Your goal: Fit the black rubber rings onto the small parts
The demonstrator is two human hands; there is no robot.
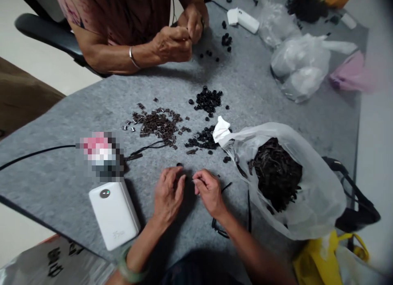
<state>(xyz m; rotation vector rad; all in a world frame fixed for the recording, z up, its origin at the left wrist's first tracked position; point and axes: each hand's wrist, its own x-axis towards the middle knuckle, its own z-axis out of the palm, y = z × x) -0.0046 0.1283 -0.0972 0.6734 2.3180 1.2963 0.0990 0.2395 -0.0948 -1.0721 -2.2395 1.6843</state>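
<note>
Mottled grey tbl (73, 113): L fingers (168, 176) apart nr rnd blk bit (179, 165), R fingers (203, 177) pinched tog.

Pink-white-black item (101, 156) obscured by pixelation, tiny object (193, 179) pinched by bare right hand (210, 191) too small to identify, yellow plastic bag (319, 260) cut off at bottom, co-worker's reddish-brown patterned shirt (132, 14) cropped at top.

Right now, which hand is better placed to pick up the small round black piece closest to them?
Likely the left hand: it is right beside the small round black piece, thumb spread apart. The right hand is farther off, thumb and finger pinched together.
</note>
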